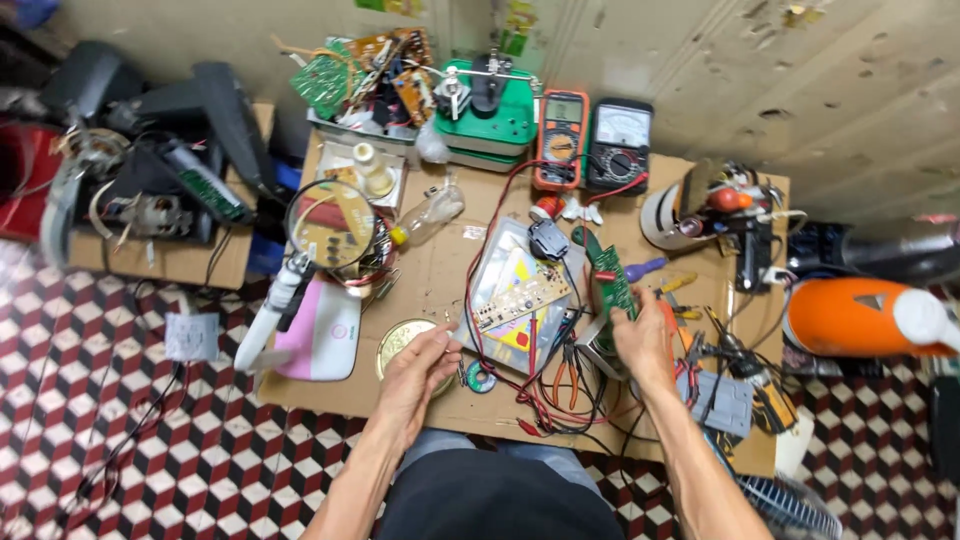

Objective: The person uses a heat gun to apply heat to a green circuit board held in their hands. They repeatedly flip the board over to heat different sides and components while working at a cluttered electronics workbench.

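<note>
My right hand point(643, 340) grips a narrow green circuit board point(607, 274) and holds it tilted above the cardboard-covered table point(440, 272). My left hand point(420, 372) hovers over a round gold tin lid point(398, 343), fingers loosely curled toward the thumb; I cannot tell if something small is pinched. Between the hands lies a beige circuit board point(518, 297) on a clear plastic sleeve, crossed by red and black test leads point(478, 262). A small solder spool point(481, 377) and red-handled pliers point(567, 377) lie near the front edge.
An orange multimeter point(561, 138) and a black analog meter point(618, 145) lean at the back. A magnifier lamp point(330, 225), plastic bottle point(428, 217), green case point(486, 122), loose boards point(365, 72), screwdrivers point(662, 276) and an orange appliance point(862, 317) crowd the area. Checkered floor tiles surround the table.
</note>
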